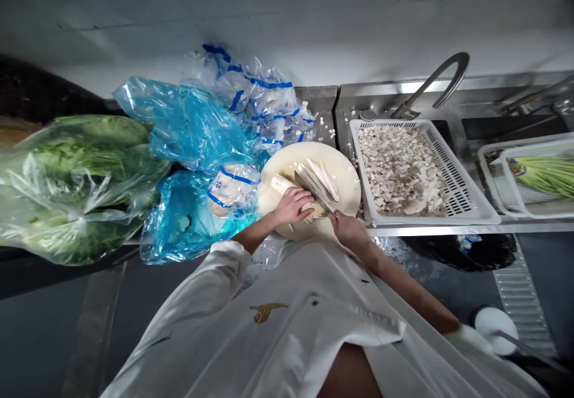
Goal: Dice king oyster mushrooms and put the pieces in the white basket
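A round, pale cutting board [345, 168] lies in front of me. My right hand [351, 230] is closed round the handle of a kitchen knife [309, 186], whose blade points away to the left across the board. My left hand [292, 205] presses down on a pale mushroom [317, 210], which looks like a king oyster, close beside the blade; the fingers cover part of it. Another thick white mushroom piece [281, 184] lies just beyond the left hand. Long white mushroom slices [323, 177] rest behind the knife.
Right of the board, a white perforated basket [466, 198] holds diced mushroom [399, 168]. Farther right, another basket [504, 171] holds green stalks [549, 174]. A faucet [452, 63] arches behind. Blue plastic bags [197, 126], clear wrappers [269, 96] and bagged greens [85, 171] crowd the left.
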The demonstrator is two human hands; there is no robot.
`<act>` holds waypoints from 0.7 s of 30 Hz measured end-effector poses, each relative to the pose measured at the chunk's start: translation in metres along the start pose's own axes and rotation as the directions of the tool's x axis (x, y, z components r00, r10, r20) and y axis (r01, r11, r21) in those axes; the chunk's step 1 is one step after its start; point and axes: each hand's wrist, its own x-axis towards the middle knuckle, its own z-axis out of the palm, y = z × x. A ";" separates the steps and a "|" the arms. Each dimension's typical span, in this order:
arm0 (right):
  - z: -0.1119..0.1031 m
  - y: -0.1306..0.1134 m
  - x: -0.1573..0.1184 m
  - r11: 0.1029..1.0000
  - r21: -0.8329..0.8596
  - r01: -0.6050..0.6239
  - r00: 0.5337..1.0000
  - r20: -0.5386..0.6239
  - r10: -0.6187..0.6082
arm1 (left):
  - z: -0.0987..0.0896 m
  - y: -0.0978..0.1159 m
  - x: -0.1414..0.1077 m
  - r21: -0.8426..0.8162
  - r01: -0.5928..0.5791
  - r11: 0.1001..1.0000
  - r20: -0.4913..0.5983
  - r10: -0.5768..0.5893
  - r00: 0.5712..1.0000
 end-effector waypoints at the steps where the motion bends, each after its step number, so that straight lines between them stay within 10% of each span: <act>1: 0.002 -0.005 0.006 0.999 -0.024 -0.021 1.000 -0.001 0.021 | -0.002 0.000 0.000 0.001 -0.006 1.000 -0.001 0.006 1.000; 21: -0.009 -0.014 0.000 0.995 -0.100 0.004 0.999 -0.041 -0.008 | -0.011 -0.011 -0.013 -0.033 -0.068 0.997 0.009 0.068 0.998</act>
